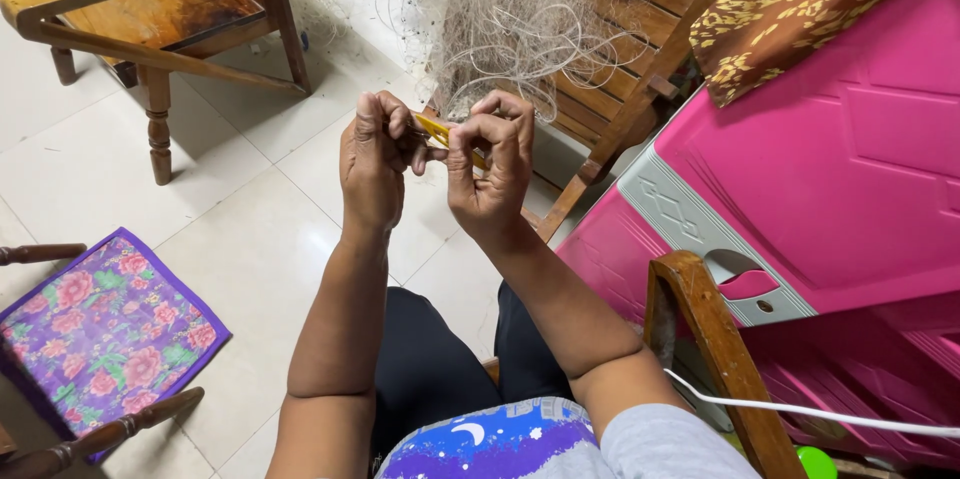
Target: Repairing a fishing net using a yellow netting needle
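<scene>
Both my hands are raised in front of me, close together. My right hand (492, 164) pinches a flat yellow netting needle (437, 131), which pokes out toward my left hand (375, 159). The fingers of my left hand are closed around fine threads of a pale fishing net (500, 14) that hangs down just beyond the hands, draped over a slatted wooden chair (640, 59). The needle's far end is hidden behind my fingers.
A wooden armchair (150, 9) stands at the upper left on the white tiled floor (250, 229). A floral purple cushion (105, 329) lies on a chair at the lower left. A pink plastic cabinet (830, 169) and a wooden armrest (710, 329) are on my right.
</scene>
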